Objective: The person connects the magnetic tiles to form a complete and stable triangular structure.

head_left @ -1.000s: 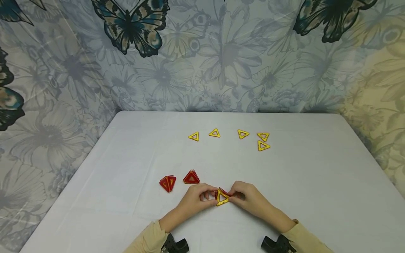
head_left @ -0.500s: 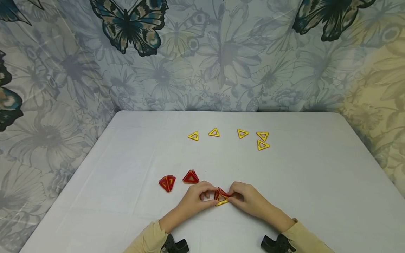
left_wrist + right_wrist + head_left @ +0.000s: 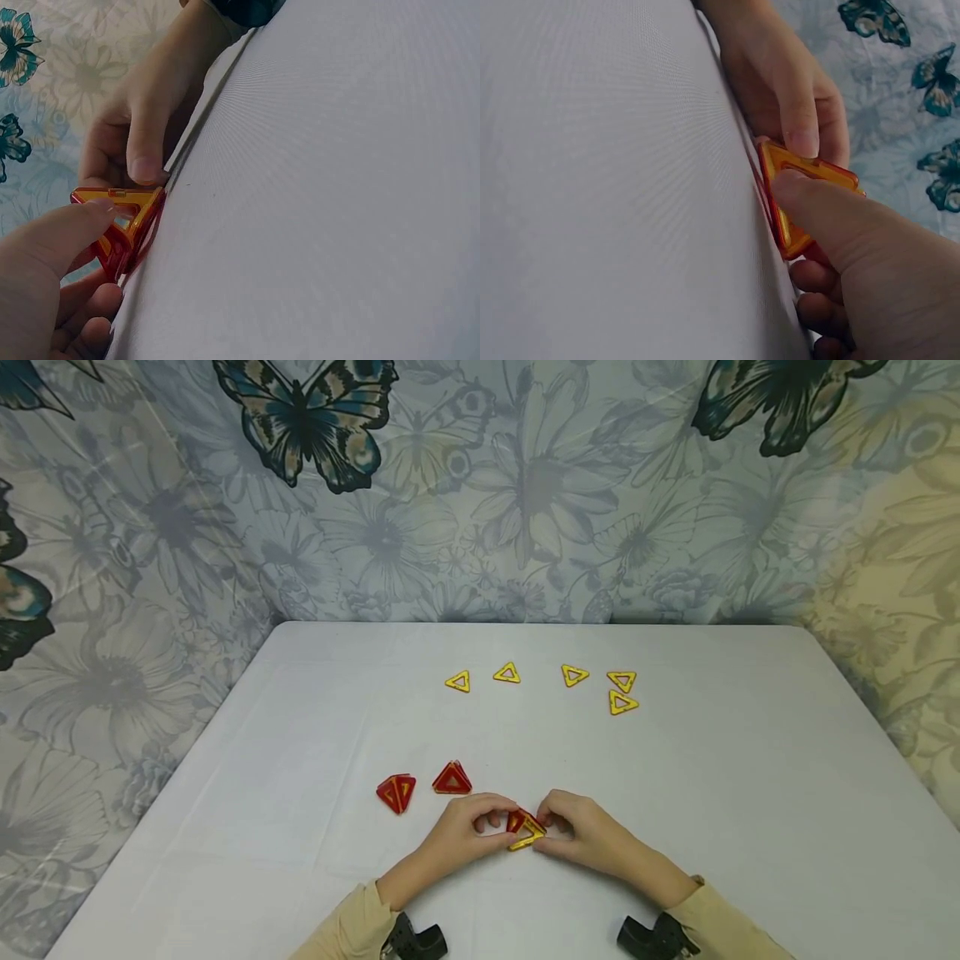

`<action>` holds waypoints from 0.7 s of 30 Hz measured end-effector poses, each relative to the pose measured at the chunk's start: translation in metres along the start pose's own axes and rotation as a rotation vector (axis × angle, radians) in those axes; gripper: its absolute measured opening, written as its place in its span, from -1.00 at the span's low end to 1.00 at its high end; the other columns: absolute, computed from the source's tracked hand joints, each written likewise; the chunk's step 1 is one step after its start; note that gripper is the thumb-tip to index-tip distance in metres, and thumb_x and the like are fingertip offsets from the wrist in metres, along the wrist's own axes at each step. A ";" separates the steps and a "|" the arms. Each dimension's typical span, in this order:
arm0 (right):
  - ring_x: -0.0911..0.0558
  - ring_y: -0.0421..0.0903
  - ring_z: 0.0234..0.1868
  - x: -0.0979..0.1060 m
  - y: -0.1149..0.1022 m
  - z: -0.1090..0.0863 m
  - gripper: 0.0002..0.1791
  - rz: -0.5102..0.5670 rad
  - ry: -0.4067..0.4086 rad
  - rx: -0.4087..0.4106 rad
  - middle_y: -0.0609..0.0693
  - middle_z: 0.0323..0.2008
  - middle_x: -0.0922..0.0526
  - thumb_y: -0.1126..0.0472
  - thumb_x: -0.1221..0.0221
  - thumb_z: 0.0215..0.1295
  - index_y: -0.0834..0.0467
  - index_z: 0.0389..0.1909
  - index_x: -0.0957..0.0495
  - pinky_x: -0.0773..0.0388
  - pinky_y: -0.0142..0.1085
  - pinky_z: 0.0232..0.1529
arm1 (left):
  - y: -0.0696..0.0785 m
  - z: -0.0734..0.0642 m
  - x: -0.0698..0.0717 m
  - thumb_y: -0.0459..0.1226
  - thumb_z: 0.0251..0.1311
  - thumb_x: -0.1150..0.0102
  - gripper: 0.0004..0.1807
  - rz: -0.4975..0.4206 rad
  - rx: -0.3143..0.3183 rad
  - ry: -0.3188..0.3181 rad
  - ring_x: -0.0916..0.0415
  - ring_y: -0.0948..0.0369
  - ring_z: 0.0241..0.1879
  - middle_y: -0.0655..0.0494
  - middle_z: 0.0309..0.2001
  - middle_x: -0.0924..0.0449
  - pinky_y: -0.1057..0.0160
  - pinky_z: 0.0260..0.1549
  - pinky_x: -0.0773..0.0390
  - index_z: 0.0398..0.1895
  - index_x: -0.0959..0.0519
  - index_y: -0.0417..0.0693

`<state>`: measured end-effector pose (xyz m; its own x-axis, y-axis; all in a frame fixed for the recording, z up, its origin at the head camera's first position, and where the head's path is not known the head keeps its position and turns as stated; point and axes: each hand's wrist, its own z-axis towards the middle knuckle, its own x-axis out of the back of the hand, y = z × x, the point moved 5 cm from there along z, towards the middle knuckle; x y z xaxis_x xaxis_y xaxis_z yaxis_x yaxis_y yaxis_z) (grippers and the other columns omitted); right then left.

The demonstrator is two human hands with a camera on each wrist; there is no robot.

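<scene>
A small pyramid of red and yellow triangular magnetic tiles (image 3: 527, 832) is held between both hands near the front of the table. My left hand (image 3: 471, 828) pinches its left side, thumb in front and fingers behind. From the right, my right hand (image 3: 583, 832) grips it too; in the right wrist view the thumb lies across the yellow tile (image 3: 780, 217). The left wrist view shows the same piece (image 3: 127, 232) with its yellow frame uppermost and red faces below. Fingers hide part of its back.
Two finished-looking red pyramids, one (image 3: 396, 794) at left and one (image 3: 452, 779) nearer the hands, stand on the white table (image 3: 225, 827). Farther back lie several flat yellow triangle tiles, among them one (image 3: 507, 672) in the middle and a touching-close pair (image 3: 622, 702) at right.
The yellow tile has tipped back against the red ones between the hands, showing more red. My right thumb has slid lower along the piece. The other tiles stay put.
</scene>
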<state>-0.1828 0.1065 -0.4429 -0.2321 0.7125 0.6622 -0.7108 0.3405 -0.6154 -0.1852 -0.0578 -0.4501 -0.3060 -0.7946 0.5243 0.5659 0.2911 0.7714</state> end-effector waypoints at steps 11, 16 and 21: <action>-0.32 -0.31 -0.51 -0.004 0.005 -0.001 -0.71 0.008 0.001 -0.059 -0.21 -0.50 -0.40 0.16 -0.36 -0.11 0.05 -0.41 -0.43 -0.31 -0.49 -0.55 | 0.000 -0.001 0.000 -0.19 -0.20 -0.40 -0.58 0.018 0.044 -0.012 -0.26 0.35 -0.55 0.20 -0.50 -0.39 0.47 -0.57 -0.30 -0.19 -0.59 -0.12; -0.32 -0.30 -0.54 -0.002 0.006 -0.001 -0.71 0.015 0.009 -0.107 -0.20 -0.51 -0.40 0.19 -0.37 -0.13 0.08 -0.41 -0.46 -0.31 -0.48 -0.57 | -0.001 0.000 0.000 -0.21 -0.19 -0.39 -0.60 0.014 0.078 -0.028 -0.24 0.35 -0.56 0.19 -0.53 -0.35 0.46 -0.57 -0.30 -0.21 -0.61 -0.15; -0.32 -0.28 -0.55 -0.001 0.007 -0.001 -0.71 0.015 0.008 -0.159 -0.19 -0.51 -0.38 0.23 -0.38 -0.14 0.10 -0.40 -0.47 -0.30 -0.47 -0.58 | -0.005 0.000 0.000 -0.26 -0.13 -0.36 -0.72 -0.006 0.122 -0.023 -0.27 0.39 -0.57 0.19 -0.54 -0.38 0.45 -0.58 -0.33 -0.27 -0.63 -0.12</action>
<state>-0.1863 0.1087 -0.4484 -0.2361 0.7226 0.6496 -0.5932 0.4223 -0.6854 -0.1877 -0.0594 -0.4536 -0.3272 -0.7849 0.5263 0.4667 0.3501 0.8122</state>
